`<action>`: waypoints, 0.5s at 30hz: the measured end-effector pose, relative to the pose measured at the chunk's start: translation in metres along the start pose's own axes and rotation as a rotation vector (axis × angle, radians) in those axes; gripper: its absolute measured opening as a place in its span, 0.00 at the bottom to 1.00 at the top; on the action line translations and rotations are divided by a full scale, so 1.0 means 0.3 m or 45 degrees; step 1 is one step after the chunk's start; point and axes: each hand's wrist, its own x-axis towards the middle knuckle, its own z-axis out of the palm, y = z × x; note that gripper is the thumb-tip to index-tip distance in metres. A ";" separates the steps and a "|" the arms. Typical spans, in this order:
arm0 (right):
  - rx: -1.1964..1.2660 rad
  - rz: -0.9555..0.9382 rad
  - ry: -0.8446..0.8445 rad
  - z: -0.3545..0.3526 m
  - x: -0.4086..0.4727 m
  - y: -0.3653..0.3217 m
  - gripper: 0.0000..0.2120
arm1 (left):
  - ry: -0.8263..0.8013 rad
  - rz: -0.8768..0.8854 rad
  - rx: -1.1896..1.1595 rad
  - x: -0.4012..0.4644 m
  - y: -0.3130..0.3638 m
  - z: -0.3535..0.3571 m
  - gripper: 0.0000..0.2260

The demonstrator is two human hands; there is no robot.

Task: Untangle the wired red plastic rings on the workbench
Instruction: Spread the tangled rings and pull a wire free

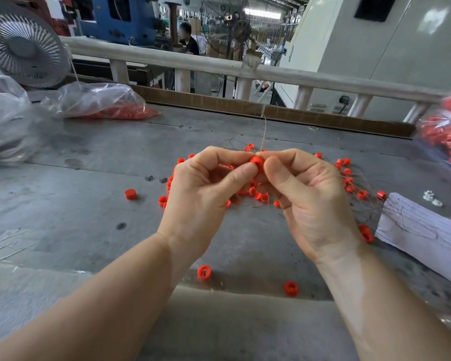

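— Both hands up over the table (63, 178): left hand (201, 188) and right hand (305, 194) pinching one red ring (257, 162), wire (264, 131) trailing.
— Tug hard and that tangle (349, 183) could cinch tighter, I'd say.

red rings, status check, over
Left hand and right hand both pinch one red ring. Wire runs up. Tangle remains beneath.

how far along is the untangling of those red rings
Early on. Done: a few loose rings lie apart near the workbench edge. In hand: left hand and right hand pinch one ring on a wire. Left: the wired cluster behind the hands.
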 end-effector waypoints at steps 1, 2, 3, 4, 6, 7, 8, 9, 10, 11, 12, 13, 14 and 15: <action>-0.008 -0.010 0.004 0.001 -0.001 -0.001 0.04 | -0.018 0.007 0.012 -0.001 0.000 0.000 0.06; -0.016 -0.021 0.017 0.001 -0.002 -0.003 0.03 | -0.039 0.016 0.024 -0.002 -0.001 0.000 0.06; -0.019 -0.024 0.029 0.002 -0.003 -0.006 0.03 | -0.059 0.021 0.027 -0.002 -0.003 -0.001 0.05; -0.017 -0.017 0.037 0.001 -0.003 -0.007 0.03 | -0.080 0.016 0.012 -0.002 -0.004 -0.001 0.04; 0.002 0.008 0.037 0.001 -0.004 -0.012 0.02 | -0.125 -0.023 -0.061 0.002 -0.008 -0.004 0.02; 0.014 0.018 0.034 0.002 -0.004 -0.015 0.01 | -0.147 -0.045 -0.096 0.005 -0.009 -0.006 0.01; 0.023 0.027 0.035 0.003 -0.003 -0.017 0.01 | -0.167 -0.060 -0.118 0.008 -0.011 -0.009 0.02; 0.028 0.036 0.038 0.004 -0.004 -0.017 0.01 | -0.182 -0.066 -0.128 0.009 -0.012 -0.013 0.02; 0.028 0.042 0.041 0.004 -0.004 -0.017 0.02 | -0.192 -0.068 -0.132 0.010 -0.014 -0.015 0.02; 0.026 0.047 0.043 0.006 -0.005 -0.018 0.02 | -0.196 -0.066 -0.134 0.010 -0.014 -0.017 0.02; 0.020 0.050 0.048 0.007 -0.005 -0.019 0.02 | -0.195 -0.063 -0.131 0.010 -0.015 -0.018 0.02; 0.013 0.054 0.057 0.008 -0.006 -0.020 0.03 | -0.191 -0.060 -0.125 0.009 -0.015 -0.017 0.01; 0.002 0.057 0.068 0.007 -0.006 -0.021 0.03 | -0.187 -0.053 -0.117 0.008 -0.014 -0.017 0.01; -0.014 0.059 0.081 0.007 -0.006 -0.023 0.03 | -0.182 -0.045 -0.106 0.008 -0.015 -0.015 0.01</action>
